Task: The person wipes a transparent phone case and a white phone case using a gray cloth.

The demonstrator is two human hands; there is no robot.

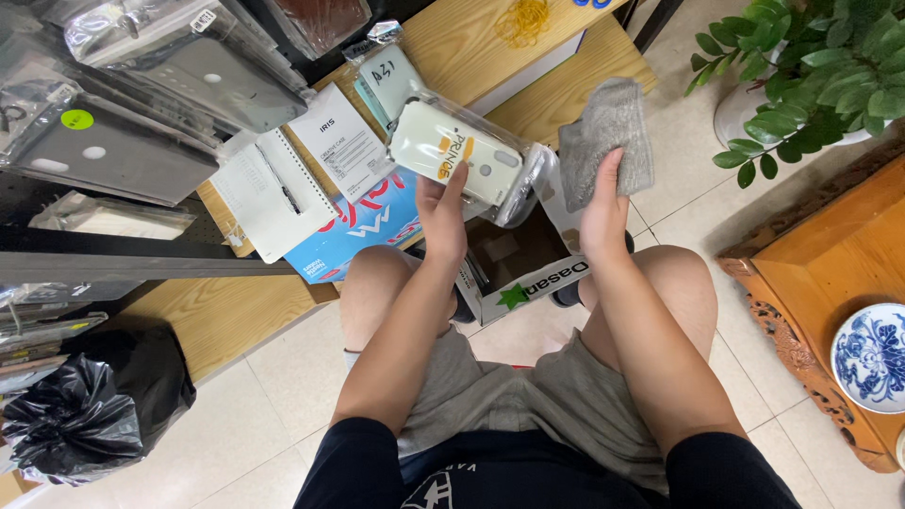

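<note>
Head view: the left hand [441, 212] grips a pale cream phone case in a clear plastic sleeve [455, 151] by its lower edge, thumb pressed on the front, case angled above the fingers. Just beside it, the right hand [603, 209] pinches a grey fuzzy cloth [608, 132] (draped upward). Below both sits an open cardboard box [523, 259].

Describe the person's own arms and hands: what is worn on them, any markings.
Both arms are bare from the short dark navy sleeves down. The left hand and right hand wear no gloves, and no watch, ring or bracelet shows. The fingernails look short and plain. The shirt front carries pale printing.
</note>
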